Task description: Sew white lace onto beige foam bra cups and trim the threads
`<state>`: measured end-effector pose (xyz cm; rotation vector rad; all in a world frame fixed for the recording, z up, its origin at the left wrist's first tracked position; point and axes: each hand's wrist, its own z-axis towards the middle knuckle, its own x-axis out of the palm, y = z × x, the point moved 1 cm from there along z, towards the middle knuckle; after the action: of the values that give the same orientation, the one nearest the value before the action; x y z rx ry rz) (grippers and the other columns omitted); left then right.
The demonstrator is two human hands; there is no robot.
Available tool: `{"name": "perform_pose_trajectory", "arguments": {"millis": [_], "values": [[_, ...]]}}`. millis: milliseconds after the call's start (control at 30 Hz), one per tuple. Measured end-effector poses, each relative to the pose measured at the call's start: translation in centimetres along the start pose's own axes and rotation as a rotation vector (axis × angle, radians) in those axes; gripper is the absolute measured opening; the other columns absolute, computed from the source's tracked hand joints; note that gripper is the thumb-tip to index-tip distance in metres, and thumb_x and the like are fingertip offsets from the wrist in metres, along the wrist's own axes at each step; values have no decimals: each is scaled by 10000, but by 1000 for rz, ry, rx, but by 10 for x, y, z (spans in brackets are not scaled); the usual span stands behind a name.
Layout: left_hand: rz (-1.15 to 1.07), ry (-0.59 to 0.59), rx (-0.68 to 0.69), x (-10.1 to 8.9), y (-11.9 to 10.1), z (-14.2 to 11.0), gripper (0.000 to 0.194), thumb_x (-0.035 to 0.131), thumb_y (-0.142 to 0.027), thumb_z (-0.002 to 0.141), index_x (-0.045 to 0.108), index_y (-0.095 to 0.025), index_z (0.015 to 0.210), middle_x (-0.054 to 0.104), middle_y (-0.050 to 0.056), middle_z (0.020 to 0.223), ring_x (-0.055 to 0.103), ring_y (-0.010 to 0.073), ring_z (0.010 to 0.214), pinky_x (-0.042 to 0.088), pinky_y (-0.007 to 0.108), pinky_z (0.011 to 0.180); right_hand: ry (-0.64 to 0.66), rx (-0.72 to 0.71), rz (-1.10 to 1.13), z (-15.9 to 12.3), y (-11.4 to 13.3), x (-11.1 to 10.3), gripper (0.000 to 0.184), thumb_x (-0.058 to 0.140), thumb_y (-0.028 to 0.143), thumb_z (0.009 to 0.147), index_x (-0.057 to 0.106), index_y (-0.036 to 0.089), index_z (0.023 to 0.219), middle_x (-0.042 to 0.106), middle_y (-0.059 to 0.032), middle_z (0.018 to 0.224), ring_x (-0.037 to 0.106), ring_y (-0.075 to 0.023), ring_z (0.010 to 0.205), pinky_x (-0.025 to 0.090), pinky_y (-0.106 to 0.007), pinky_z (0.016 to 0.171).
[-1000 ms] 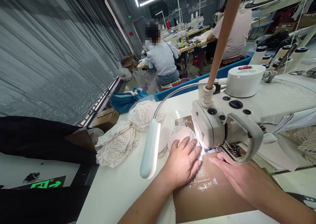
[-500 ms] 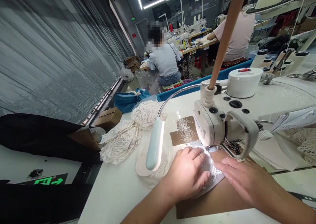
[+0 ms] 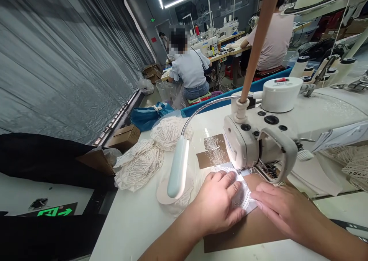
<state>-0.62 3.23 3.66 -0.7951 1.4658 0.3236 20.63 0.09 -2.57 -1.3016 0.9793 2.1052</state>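
My left hand [image 3: 220, 205] lies flat, fingers together, pressing a white lace piece [image 3: 244, 195] onto the table just in front of the sewing machine's head [image 3: 258, 146]. My right hand [image 3: 283, 211] rests flat to its right, fingertips on the lace edge and the brown sheet [image 3: 244, 230] beneath it. A pale padded cup [image 3: 164, 194] joined to the lace lies to the left, under the gooseneck lamp [image 3: 178, 167]. The needle area is lit and partly hidden by the machine head.
A heap of white lace pieces [image 3: 149, 153] lies at the table's left edge. Thread cones [image 3: 300, 65] stand behind the machine. Cardboard boxes [image 3: 125, 136] and a blue bag [image 3: 148, 115] sit on the floor left. Two other people sit at sewing machines further back.
The lace and cup have been pulled toward me from under the machine; my left hand slid back over the lace, and my right hand moved slightly nearer.
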Motion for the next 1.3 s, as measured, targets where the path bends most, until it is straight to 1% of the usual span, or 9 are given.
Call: {"name": "perform_pose_trajectory", "arguments": {"millis": [100,167,233,433,533,700,867,1167,1300], "values": [[-4,51,31,1,-8,-8,413,616,-318,810,562,-183,1197,580,96,1245,538,273,1055,465,412,927,-14,76,57,4,-1,-5,312,361,114,909,628,232,1016,658,-41,813,607,-199,664,416,-302,575],[41,58,45,7,-10,-9,210,528,-194,851,608,-157,1042,620,90,1124,561,244,964,485,368,852,-34,100,63,5,-2,-8,322,363,122,906,644,234,1018,685,-56,852,635,-203,692,452,-297,589],[69,24,40,13,-8,-6,199,414,-138,912,613,-141,904,641,85,1007,570,219,878,485,336,786,-22,99,61,5,-3,-8,331,363,130,910,644,237,1048,702,-66,891,655,-209,723,478,-299,610],[-209,-66,32,10,11,2,241,416,-248,975,583,-154,829,626,35,801,564,156,782,462,252,750,14,90,61,8,-4,-3,371,386,144,912,576,242,1216,704,-67,891,656,-214,720,482,-308,632],[-255,-56,80,4,15,2,243,432,-242,966,567,-160,781,616,23,769,552,145,758,451,255,780,24,64,60,14,-1,-3,313,372,124,911,614,229,1079,676,-53,824,627,-200,688,432,-293,599],[-221,-32,112,4,12,0,208,468,-304,950,633,-178,962,672,30,928,592,177,880,434,315,877,46,-9,36,10,2,-1,248,426,172,932,548,217,720,576,-10,707,535,-180,611,311,-305,554],[-48,-60,98,13,5,-2,333,439,-360,953,571,-198,1212,576,37,1328,565,235,1012,436,389,894,-21,-49,-4,-4,1,1,220,447,148,941,545,211,755,538,0,715,502,-185,649,292,-308,601],[105,-98,79,20,5,3,400,402,-352,966,510,-176,1308,535,39,1394,524,239,943,437,393,829,-155,-115,-69,0,4,2,238,441,64,899,644,185,923,626,-38,780,558,-216,718,308,-328,630],[144,-110,137,23,8,4,353,371,-271,981,536,-152,1270,546,60,1386,523,230,942,421,383,833,-206,-120,-109,3,5,1,242,437,68,909,636,195,860,608,-18,723,544,-190,648,313,-319,605]]}}
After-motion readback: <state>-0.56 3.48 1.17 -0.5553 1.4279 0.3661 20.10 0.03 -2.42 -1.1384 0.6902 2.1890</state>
